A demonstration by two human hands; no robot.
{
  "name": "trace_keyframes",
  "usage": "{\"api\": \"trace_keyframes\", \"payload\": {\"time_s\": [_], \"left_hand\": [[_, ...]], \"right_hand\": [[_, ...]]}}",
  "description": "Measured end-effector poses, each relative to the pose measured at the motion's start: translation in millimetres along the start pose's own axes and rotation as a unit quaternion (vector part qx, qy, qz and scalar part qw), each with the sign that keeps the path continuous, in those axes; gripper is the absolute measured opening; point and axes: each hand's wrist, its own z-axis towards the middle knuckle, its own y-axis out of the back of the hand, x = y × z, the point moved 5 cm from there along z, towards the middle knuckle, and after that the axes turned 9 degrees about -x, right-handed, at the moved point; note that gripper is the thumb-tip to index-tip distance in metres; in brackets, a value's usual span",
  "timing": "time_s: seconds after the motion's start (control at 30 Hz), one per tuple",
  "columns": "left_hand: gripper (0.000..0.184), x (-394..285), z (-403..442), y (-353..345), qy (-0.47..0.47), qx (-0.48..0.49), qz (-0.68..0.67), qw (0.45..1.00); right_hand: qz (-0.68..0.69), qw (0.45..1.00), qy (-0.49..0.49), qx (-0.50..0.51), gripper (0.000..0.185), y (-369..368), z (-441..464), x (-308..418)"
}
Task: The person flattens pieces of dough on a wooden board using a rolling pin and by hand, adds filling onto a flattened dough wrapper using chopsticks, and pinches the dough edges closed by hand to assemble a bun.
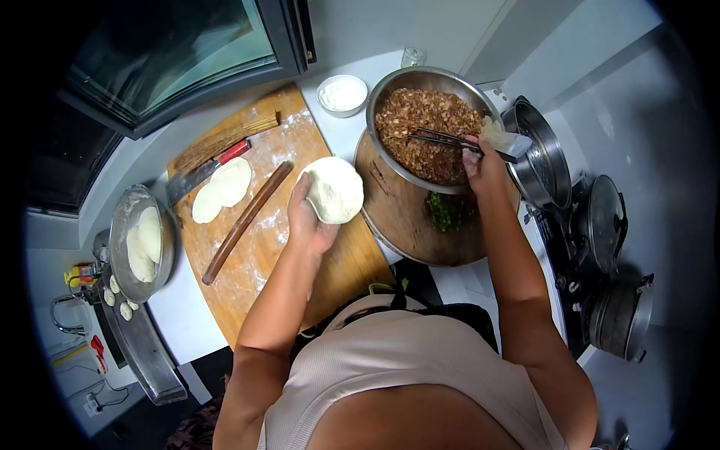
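I have my left hand's grip half-curled, cupping the dough round near the steel bowl, and my right hand's closed on chopsticks over the minced mixture, where I'd favour small, steady scoops.

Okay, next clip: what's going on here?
A person is at a kitchen counter with dough and a chopped filling. The left hand holds up a flat piece of dough, with no filling visible on it. The right hand holds dark chopsticks over the filling in a metal bowl. A rolling pin lies on the wooden board.
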Motion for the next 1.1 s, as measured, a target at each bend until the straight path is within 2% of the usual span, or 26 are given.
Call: {"api": "trace_keyframes", "payload": {"time_s": [0.33,0.57,0.77,1.1], "left_hand": [[0.046,33.6,26.4,-80.5,0.052,0.094,0.013,0.994],[0.047,55.4,28.7,-88.8,0.063,0.076,0.046,0.994],[0.046,61.2,27.6,-91.9,0.066,0.067,0.053,0.994],[0.045,76.4,25.5,-98.9,0.078,0.075,0.051,0.993]], "right_hand": [[0.09,0.994,0.051,-0.033,0.026,30.4,-23.5,60.6],[0.085,0.994,0.062,-0.039,0.031,52.2,-30.0,65.9],[0.112,0.992,0.03,-0.056,0.032,68.7,-25.4,60.8],[0.089,0.991,0.097,-0.032,0.032,66.4,-30.3,70.2]]}}
